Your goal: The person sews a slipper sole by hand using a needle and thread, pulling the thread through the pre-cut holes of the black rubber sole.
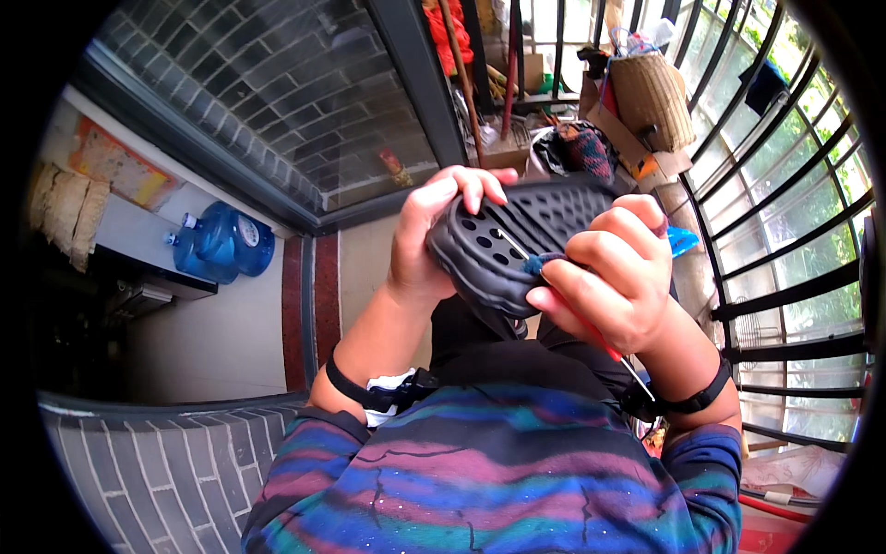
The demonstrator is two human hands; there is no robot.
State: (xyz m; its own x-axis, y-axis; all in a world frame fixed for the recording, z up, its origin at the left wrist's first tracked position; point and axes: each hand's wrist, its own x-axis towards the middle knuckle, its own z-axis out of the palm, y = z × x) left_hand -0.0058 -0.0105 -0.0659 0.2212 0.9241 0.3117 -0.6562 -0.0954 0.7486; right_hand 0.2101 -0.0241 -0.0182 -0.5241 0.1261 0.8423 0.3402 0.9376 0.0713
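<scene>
My left hand is closed around the rounded end of a black clog-like slipper, with fingers over its top edge. Round holes and ridges show on the slipper. My right hand is curled around a thin tool with a red handle. A metal shaft sticks out below that hand. Another thin metal tip lies over the slipper's holes; whether both ends belong to one tool is hidden by my fingers. A small tuft of dark blue yarn sits at my right fingertips, against the slipper.
Blue water jugs stand at the left beyond a glass door with a dark frame. A woven basket, cardboard and bags crowd the far end. Black railing bars run along the right side. A brick wall is at lower left.
</scene>
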